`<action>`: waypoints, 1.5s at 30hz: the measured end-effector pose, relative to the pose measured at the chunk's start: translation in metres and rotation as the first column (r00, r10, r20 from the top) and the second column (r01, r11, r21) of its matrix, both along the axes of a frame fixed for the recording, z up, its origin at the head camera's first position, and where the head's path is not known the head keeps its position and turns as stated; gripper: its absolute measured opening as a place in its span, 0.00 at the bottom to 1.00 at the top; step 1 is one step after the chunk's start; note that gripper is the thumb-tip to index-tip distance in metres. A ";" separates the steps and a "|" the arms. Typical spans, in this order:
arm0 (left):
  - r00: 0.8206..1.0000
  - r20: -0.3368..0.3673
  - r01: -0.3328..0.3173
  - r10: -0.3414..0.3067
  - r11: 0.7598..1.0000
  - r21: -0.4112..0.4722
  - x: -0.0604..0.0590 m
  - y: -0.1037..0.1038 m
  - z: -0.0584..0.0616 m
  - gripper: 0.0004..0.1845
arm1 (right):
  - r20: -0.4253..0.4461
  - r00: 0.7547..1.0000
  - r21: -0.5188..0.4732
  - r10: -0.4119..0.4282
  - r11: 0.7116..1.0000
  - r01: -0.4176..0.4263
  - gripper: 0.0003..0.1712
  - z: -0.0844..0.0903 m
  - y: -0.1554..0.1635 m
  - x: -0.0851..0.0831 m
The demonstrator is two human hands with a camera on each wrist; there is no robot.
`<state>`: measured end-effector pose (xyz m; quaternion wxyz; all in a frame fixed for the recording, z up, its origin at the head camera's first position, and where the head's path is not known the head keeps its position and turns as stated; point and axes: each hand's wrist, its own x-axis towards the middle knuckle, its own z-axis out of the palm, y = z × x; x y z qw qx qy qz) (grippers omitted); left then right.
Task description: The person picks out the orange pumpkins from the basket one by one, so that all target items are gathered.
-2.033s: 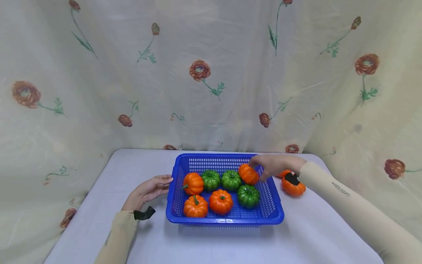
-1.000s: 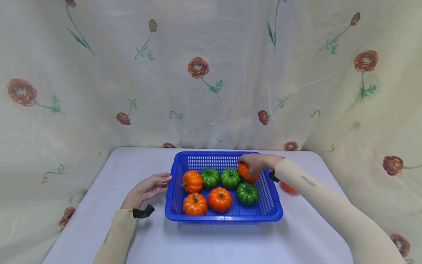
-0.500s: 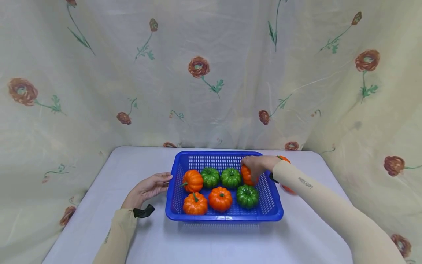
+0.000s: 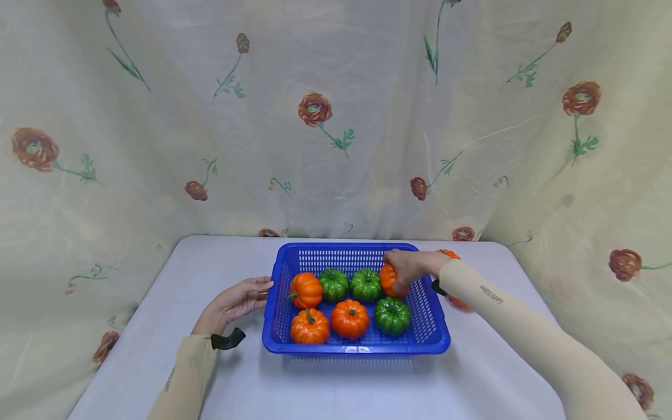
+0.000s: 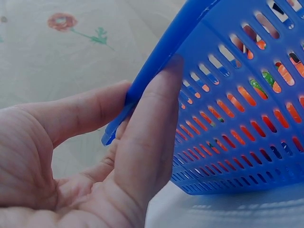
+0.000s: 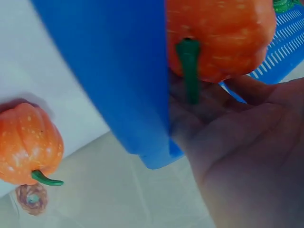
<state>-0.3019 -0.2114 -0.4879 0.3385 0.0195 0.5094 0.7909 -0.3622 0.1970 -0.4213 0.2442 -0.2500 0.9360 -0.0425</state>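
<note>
My left hand [image 4: 233, 304] pinches the left rim of a blue plastic basket [image 4: 362, 350], thumb on one side and fingers on the other, as the left wrist view shows. At the basket's back right corner, my right hand [image 4: 412, 267] grips a small orange pumpkin [image 4: 388, 281], with its fingers curled around it. Its green stem [image 6: 190, 71] points toward the palm in the right wrist view. Beside it in the basket lie green pumpkins [image 4: 366, 284] and more orange pumpkins [image 4: 350, 319]. The right hand and wrist cover part of the gripped pumpkin in the head view.
Outside the basket's right wall, orange pumpkins [image 4: 459, 303] sit on the white table [image 4: 336, 391], partly hidden by the right forearm. A flowered curtain [image 4: 367, 163] hangs behind and along both sides of the table.
Since two seconds ago, my right hand has moved left and now wraps further over the orange pumpkin, which has turned and shifted slightly. My left hand has stayed on the basket rim.
</note>
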 end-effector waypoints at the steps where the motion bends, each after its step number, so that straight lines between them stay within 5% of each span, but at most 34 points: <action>1: 1.000 0.002 -0.001 0.001 1.000 0.000 0.000 0.000 0.000 0.19 | 0.001 1.000 -0.020 -0.002 1.000 0.002 0.44 0.000 0.001 0.000; 8: 1.000 0.007 0.000 0.000 1.000 -0.001 -0.001 0.000 -0.003 0.25 | 0.027 0.999 -0.197 -0.045 0.979 0.049 0.46 0.001 0.007 0.003; 16: 1.000 0.010 -0.028 0.027 0.999 0.022 -0.006 -0.002 -0.013 0.21 | -0.010 0.997 -0.301 -0.080 0.951 0.073 0.44 -0.005 0.013 0.006; 27: 0.999 -0.033 -0.003 0.004 0.999 0.032 -0.005 -0.003 -0.014 0.16 | -0.027 0.998 -0.298 -0.063 0.953 0.052 0.41 -0.007 0.014 0.009; 35: 1.000 -0.020 0.012 -0.011 1.000 0.011 -0.001 0.000 -0.006 0.22 | 0.020 0.993 -0.383 -0.119 0.916 0.117 0.50 -0.011 0.014 0.014; 45: 1.000 -0.028 0.003 -0.002 0.999 0.037 -0.002 -0.001 -0.008 0.14 | 0.002 0.992 -0.358 -0.127 0.926 0.119 0.49 -0.008 0.020 0.015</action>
